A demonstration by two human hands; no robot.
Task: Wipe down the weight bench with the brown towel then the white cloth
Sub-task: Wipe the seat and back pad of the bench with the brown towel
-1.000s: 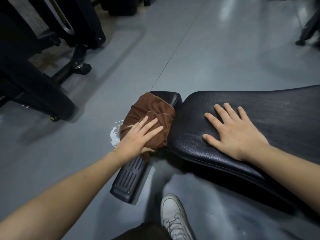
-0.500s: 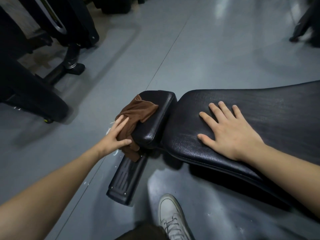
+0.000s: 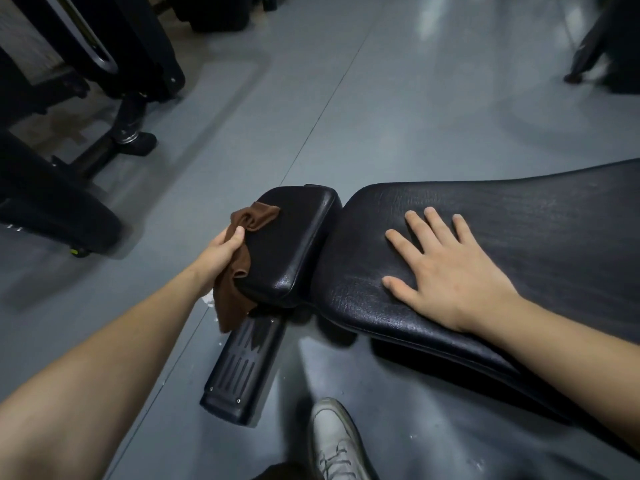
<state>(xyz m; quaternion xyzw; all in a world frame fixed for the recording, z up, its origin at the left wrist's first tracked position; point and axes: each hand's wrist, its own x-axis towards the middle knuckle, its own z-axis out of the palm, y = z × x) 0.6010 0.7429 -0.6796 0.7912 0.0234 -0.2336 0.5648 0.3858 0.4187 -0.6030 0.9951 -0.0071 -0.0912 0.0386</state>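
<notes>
The crumpled brown cloth towel (image 3: 239,271) drapes over the left edge of the small black padded seat (image 3: 291,244) of the bench; the left hand (image 3: 216,258), at nine o'clock of the pad, pinches it, thumb on top, other fingers seemingly tucked beneath; the right hand (image 3: 446,271) lies flat, fingers spread, on the long black textured backrest (image 3: 519,216) at three o'clock; a white sneaker (image 3: 334,445) stands at six o'clock on the grey floor (image 3: 398,109).

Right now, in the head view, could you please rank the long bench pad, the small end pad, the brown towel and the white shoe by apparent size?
1. long bench pad
2. small end pad
3 and 4. brown towel and white shoe: look alike; the shoe is cropped and nearer, so unranked.
</notes>
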